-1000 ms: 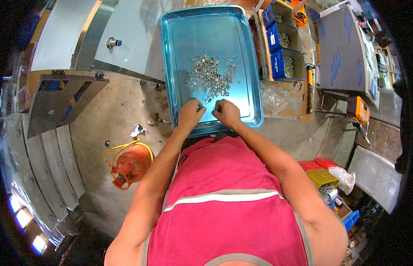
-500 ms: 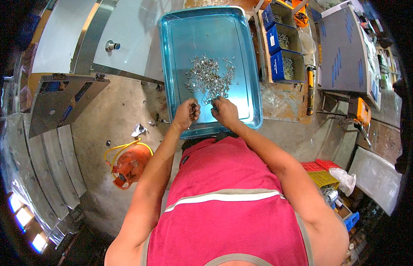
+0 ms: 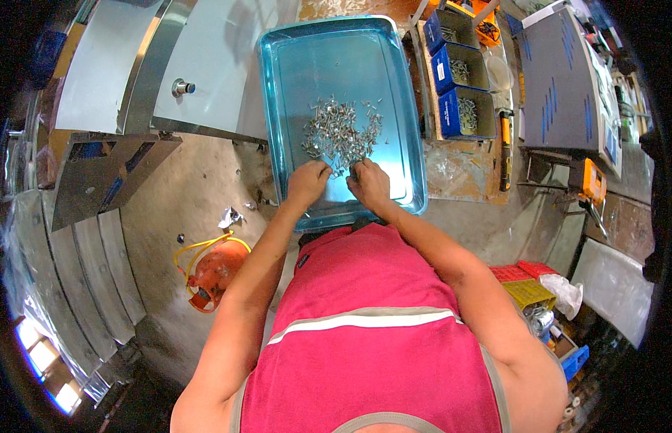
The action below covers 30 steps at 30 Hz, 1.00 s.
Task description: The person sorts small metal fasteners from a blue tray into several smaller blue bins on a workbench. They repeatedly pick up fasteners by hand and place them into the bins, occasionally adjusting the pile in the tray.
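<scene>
A shallow blue plastic tray lies in front of me with a heap of small silver metal parts in its middle. My left hand rests in the tray at the near edge of the heap, fingers curled on the parts. My right hand sits just beside it, fingers bent down onto the same edge of the heap. Whether either hand actually holds a part is too small to see.
Three blue bins with metal parts stand right of the tray, beside a yellow-handled tool. Grey sheet-metal panels lie to the left. An orange gas cylinder with a yellow hose sits on the floor. Red and yellow crates are at right.
Both hands have moved a little forward into the tray, from its near rim up to the edge of the heap.
</scene>
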Available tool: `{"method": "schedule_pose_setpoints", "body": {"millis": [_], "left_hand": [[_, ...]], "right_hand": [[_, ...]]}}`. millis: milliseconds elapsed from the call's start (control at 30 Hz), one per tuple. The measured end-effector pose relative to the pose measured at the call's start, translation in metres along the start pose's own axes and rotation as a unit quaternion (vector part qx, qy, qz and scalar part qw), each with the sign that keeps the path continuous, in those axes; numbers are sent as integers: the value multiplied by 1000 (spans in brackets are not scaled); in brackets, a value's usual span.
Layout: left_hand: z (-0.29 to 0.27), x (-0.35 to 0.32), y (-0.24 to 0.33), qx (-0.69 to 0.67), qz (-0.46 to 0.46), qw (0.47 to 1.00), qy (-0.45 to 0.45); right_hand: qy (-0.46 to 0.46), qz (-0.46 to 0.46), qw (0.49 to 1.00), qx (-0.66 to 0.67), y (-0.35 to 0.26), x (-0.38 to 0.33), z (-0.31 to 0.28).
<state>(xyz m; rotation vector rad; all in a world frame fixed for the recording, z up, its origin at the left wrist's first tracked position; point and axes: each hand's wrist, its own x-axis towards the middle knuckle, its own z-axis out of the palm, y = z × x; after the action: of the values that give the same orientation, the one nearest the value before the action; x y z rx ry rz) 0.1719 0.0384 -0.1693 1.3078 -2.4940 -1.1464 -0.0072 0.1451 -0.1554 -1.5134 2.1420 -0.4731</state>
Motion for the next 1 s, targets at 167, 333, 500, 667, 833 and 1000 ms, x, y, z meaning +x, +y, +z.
{"method": "schedule_pose_setpoints", "body": {"millis": [167, 333, 500, 667, 833, 1000], "left_hand": [[-6, 0, 9, 26, -6, 999, -20], [-3, 0, 10, 74, 24, 997, -29], [-2, 5, 11, 137, 66, 987, -58], [1, 13, 17, 142, 29, 988, -62], [-7, 4, 10, -83, -77, 993, 24], [-42, -7, 3, -528, -332, 768, -146]], "right_hand": [[23, 16, 1000, -1, 2, 0, -5], [-15, 19, 999, 44, 10, -5, -15], [-29, -20, 999, 23, 22, -10, -9], [31, -84, 996, 6, 34, -8, 0], [21, -85, 995, -52, 45, -4, 3], [-56, -32, 998, 17, 35, -2, -31]]}}
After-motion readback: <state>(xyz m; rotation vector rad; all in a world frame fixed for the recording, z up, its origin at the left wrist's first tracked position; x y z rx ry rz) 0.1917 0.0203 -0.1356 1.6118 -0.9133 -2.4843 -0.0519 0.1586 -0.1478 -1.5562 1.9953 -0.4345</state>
